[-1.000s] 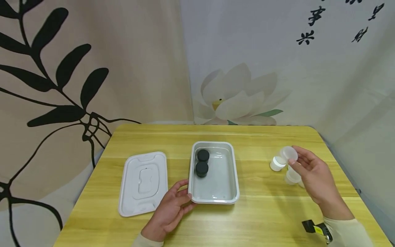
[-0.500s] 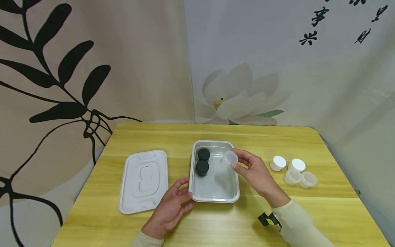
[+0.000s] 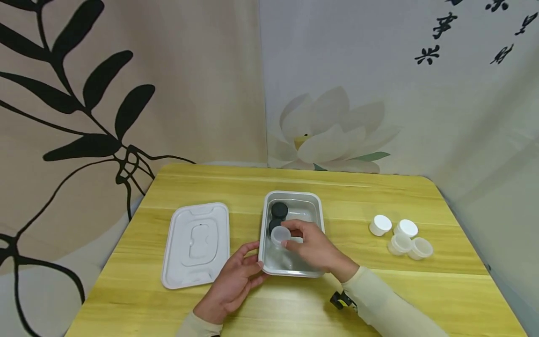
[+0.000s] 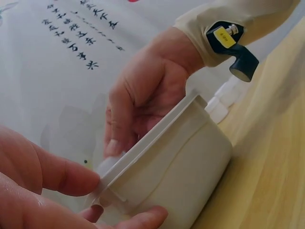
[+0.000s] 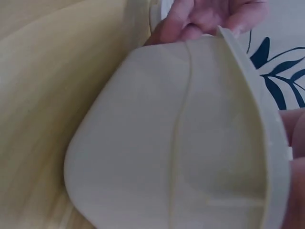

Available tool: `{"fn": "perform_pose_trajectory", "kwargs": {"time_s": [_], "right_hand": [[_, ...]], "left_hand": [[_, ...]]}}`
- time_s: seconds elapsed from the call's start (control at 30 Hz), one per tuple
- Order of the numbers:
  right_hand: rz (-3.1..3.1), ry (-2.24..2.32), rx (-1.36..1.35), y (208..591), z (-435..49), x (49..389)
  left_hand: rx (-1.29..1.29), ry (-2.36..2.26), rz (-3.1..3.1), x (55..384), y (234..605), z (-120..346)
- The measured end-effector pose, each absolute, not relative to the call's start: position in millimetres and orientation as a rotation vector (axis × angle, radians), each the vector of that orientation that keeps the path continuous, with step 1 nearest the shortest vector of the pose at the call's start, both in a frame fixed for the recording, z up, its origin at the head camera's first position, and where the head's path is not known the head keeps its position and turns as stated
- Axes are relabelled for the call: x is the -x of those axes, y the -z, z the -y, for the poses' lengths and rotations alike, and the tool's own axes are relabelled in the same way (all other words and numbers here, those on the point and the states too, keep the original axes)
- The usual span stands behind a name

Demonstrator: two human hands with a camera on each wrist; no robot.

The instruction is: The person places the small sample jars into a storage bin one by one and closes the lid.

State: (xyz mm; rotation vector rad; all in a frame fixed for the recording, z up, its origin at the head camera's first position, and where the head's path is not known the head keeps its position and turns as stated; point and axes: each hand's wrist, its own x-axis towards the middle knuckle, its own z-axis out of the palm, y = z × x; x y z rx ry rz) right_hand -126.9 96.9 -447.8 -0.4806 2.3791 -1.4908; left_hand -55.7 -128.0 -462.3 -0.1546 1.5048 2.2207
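A white rectangular container (image 3: 311, 203) with a grey-looking inside stands open on the table. My left hand (image 3: 233, 281) holds its front-left corner, thumb at the rim and fingers against the outer wall. Inside the container, my right hand (image 3: 313, 245) pinches a small translucent round jar (image 3: 280, 235) between thumb and fingers. The jar is just in front of two black-topped round jars (image 3: 280, 210) along the left wall, and partly covers the nearer one. In the left wrist view the right hand (image 4: 143, 90) reaches over the rim; whether the jar touches the container's floor is hidden.
The container's white lid (image 3: 197, 245) lies flat on the table to the left. At the right sit two small jars with white tops (image 3: 380, 224) and two translucent jars (image 3: 420, 248), close together. A printed curtain (image 3: 202, 84) hangs behind the table's back edge.
My right hand has carried the translucent jar leftward from the group at the right, over the container and down beside the black-topped jars. My left hand has stayed at the container's corner.
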Motion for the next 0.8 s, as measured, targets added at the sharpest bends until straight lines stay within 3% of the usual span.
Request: {"fn": "perform_pose_trajectory", "kwargs": {"time_s": [0.8], "right_hand": [[-2.500, 1.299, 0.425, 462.9, -79.2, 128.2]], "left_hand": [[0.172, -2.188, -1.532, 57.5, 462.1, 125.6]]}}
